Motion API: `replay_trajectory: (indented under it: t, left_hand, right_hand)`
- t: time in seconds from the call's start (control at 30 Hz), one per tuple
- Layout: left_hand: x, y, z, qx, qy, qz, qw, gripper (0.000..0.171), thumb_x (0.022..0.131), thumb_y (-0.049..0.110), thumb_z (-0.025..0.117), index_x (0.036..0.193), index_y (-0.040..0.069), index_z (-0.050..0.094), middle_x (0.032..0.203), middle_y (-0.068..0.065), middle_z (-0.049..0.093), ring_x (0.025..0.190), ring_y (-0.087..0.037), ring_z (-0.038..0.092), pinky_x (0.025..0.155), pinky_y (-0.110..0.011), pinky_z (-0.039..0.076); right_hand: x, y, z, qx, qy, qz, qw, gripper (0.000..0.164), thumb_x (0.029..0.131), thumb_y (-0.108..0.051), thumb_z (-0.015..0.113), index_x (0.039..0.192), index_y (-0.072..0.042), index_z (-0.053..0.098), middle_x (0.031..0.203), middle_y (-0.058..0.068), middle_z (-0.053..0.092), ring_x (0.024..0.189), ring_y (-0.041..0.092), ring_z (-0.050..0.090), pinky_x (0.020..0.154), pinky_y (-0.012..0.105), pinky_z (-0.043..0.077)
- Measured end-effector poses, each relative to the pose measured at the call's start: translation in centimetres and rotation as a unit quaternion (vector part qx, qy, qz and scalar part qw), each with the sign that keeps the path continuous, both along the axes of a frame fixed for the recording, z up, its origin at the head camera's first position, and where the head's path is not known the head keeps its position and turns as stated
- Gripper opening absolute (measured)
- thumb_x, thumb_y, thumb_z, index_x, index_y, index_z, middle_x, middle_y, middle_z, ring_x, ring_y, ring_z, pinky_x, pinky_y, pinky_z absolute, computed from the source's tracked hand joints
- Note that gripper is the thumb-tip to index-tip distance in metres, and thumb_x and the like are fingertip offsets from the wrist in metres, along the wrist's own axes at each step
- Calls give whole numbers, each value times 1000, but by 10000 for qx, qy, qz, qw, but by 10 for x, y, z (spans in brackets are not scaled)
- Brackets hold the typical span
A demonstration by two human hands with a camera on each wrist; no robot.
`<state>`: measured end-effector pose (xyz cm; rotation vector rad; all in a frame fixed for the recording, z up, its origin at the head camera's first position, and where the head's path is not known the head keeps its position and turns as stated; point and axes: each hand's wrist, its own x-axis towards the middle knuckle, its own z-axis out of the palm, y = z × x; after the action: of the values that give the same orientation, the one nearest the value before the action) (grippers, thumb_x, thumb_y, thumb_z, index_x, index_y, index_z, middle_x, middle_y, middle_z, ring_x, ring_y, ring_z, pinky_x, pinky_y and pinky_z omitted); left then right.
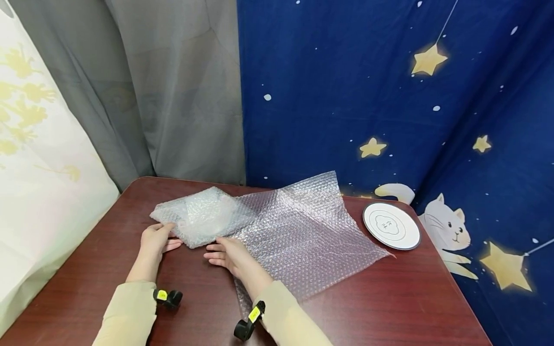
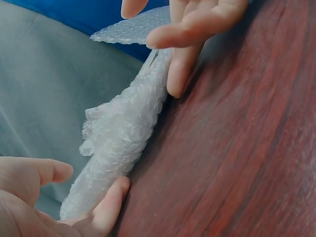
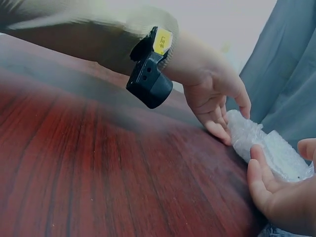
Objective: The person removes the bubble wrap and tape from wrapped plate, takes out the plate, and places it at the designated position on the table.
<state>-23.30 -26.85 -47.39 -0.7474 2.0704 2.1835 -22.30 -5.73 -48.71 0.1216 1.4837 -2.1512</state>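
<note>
A bundle wrapped in bubble wrap [image 1: 203, 216] lies on the table, its contents hidden under the blurry layers. At its near left corner is my left hand [image 1: 155, 239], fingers fairly straight at the bundle's lower edge and thumb spread apart above. My right hand [image 1: 231, 253] is by the near right edge, with relaxed fingers; in the left wrist view the right fingertips [image 2: 175, 86] reach down beside the wrap. Neither hand grips the bundle. A loose sheet of bubble wrap [image 1: 298, 240] spreads out to the right, partly beneath my right forearm.
A white plate with a dark rim [image 1: 407, 235] lies at the table's right side. The dark red wooden table [image 1: 368, 307] ends at the back against a grey curtain [image 1: 195, 96] and a blue star-patterned curtain [image 1: 311, 120]. A pale curtain [image 1: 47, 168] hangs at the left.
</note>
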Motion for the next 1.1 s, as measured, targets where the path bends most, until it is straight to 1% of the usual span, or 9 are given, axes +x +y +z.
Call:
replay_trajectory:
  t: [0.07, 0.2, 0.27, 0.33, 0.43, 0.53, 0.73, 0.9, 1.1]
  left_hand:
    - [-1, 1, -1, 28, 5, 72, 10000, 69, 98, 16, 47, 145, -15, 8, 82, -10, 53, 56, -19, 68, 61, -33, 56]
    - [-3, 4, -3, 39, 48, 183, 9998, 60, 97, 13, 50, 140, -17, 22, 78, -8, 55, 54, -18, 67, 59, -33, 56]
    - [-3, 7, -3, 19, 54, 201, 9998, 46, 95, 11, 53, 129, -16, 35, 74, -7, 56, 53, -17, 66, 58, -33, 56]
    - [-4, 9, -4, 3, 72, 189, 9998, 34, 95, 10, 55, 116, -13, 43, 70, -5, 57, 52, -16, 66, 57, -32, 56]
    - [-4, 11, -5, -26, 73, 172, 9998, 22, 93, 8, 58, 103, -8, 46, 64, -4, 57, 49, -15, 64, 54, -31, 55]
    - [-4, 12, -6, -77, 92, 169, 9998, 17, 91, 3, 58, 97, -7, 46, 60, -5, 56, 47, -13, 62, 52, -29, 55]
    - [-5, 11, -9, -75, 256, 112, 9996, 13, 89, -4, 56, 97, -10, 48, 58, -6, 56, 47, -12, 62, 52, -28, 54]
    - [-3, 7, -13, -44, 265, -157, 9995, 21, 90, -3, 54, 106, -13, 46, 65, -4, 58, 53, -9, 63, 57, -26, 55]
    - [0, -1, -16, 127, 199, -478, 9986, 22, 92, 0, 54, 108, -9, 44, 72, -4, 58, 57, -8, 63, 62, -25, 55]
  right_hand:
    - [-2, 0, -2, -44, 24, 67, 10000, 24, 99, -17, 50, 112, 3, 53, 107, 26, 65, 91, 33, 68, 77, 37, 55]
    - [-6, 1, -7, -222, 38, 260, 9994, 17, 99, -17, 49, 106, -2, 52, 109, 26, 64, 89, 29, 68, 77, 36, 55]
    - [-8, 3, -10, -317, 83, 398, 9987, 14, 100, -17, 47, 102, -4, 51, 111, 26, 64, 88, 27, 67, 77, 36, 54]
    - [-9, 4, -12, -411, 112, 519, 9977, 12, 100, -18, 46, 99, -7, 49, 113, 26, 63, 88, 26, 67, 77, 37, 54]
    - [-10, 6, -14, -530, 128, 670, 9963, 12, 101, -18, 45, 96, -8, 48, 116, 27, 62, 88, 24, 67, 77, 36, 54]
    - [-10, 7, -14, -628, 110, 759, 9951, 12, 101, -19, 44, 96, -9, 47, 118, 28, 60, 88, 24, 66, 77, 36, 54]
    - [-10, 7, -15, -748, 143, 820, 9937, 13, 102, -19, 43, 96, -9, 49, 122, 29, 58, 91, 24, 66, 79, 36, 54]
    - [-11, 8, -15, -775, 185, 861, 9931, 15, 103, -18, 41, 93, -10, 51, 124, 29, 56, 91, 22, 66, 79, 35, 54]
    - [-11, 8, -17, -778, 229, 838, 9932, 17, 103, -18, 42, 102, -6, 54, 123, 28, 57, 90, 21, 66, 80, 35, 53]
